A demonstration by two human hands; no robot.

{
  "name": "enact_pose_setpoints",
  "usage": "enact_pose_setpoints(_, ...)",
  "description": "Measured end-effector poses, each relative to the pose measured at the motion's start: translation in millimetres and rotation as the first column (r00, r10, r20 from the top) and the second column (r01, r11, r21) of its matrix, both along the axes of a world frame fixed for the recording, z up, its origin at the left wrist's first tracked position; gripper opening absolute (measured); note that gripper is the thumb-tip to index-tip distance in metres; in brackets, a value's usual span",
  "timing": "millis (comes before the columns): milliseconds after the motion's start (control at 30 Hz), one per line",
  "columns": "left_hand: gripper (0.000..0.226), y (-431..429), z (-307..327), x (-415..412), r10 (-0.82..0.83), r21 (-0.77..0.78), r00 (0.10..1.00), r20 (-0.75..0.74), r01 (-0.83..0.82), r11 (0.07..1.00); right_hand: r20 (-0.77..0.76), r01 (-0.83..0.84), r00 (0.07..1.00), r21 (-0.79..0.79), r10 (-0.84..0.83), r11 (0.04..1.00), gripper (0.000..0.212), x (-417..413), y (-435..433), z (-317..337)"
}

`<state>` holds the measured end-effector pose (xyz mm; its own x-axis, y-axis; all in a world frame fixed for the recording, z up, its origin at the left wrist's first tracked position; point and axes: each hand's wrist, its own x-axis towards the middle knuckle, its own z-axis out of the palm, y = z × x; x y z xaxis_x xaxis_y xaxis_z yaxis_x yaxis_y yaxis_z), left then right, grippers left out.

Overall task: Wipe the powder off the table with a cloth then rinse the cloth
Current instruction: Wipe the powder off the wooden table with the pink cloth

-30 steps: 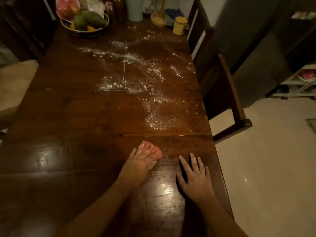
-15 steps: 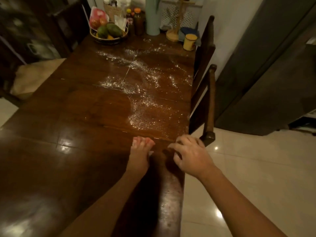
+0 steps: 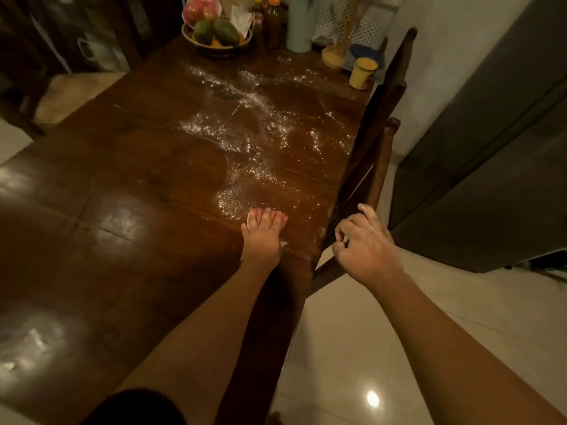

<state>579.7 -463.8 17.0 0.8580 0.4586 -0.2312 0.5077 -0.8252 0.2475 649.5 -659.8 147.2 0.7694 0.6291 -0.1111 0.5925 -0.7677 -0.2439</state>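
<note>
While glare sits on the polished left part of the wooden table (image 3: pixel 122 225), the work is gathering further right. The left hand (image 3: pixel 262 237) lies flat on the tabletop with its fingers straight and together, pressing down on the cloth (image 3: pixel 283 244), of which only a white corner peeks out beside the palm. A second ago this hand was well short of the spill; now its fingertips touch the near edge of the powder (image 3: pixel 254 142), which spreads up the table's right half, so I judge the first wiping stroke is just starting and almost all the powder is left to clear.

Further right, the right hand (image 3: pixel 365 246) has changed most. It lay flat on the table just beside the left, then lifted at the edge, and now hangs off the table over the floor with its fingers curled, right at the back of the wooden chair (image 3: pixel 383 148). Whether it grips the chair or only brushes it, I cannot tell.
</note>
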Motion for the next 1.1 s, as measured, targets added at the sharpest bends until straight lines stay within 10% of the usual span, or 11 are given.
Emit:
enact_pose_setpoints(267, 0.071, -39, 0, -7, -0.466, -0.028, 0.885, -0.015, 0.465, 0.885, -0.053, -0.019, 0.998, 0.020, 0.020, 1.000, 0.014, 3, -8, 4)
enact_pose_setpoints(600, 0.076, -18, 5, 66, 0.029, -0.173, 0.998, 0.049, -0.020, 0.985, -0.033, -0.378, 0.926, -0.052, 0.377, 0.924, 0.039, 55, -20, 20)
enact_pose_setpoints(867, 0.067, -30, 3, 141, -0.287, -0.063, 0.957, -0.048, 0.284, 0.957, 0.003, -0.347, 0.936, -0.161, 0.352, 0.924, 0.037, 128, -3, 18)
enact_pose_setpoints(1100, 0.035, -6, 4, 24, -0.487, -0.283, 0.847, 0.215, 0.531, 0.799, -0.014, -0.463, 0.870, -0.370, 0.493, 0.806, 0.032, 149, 33, 24)
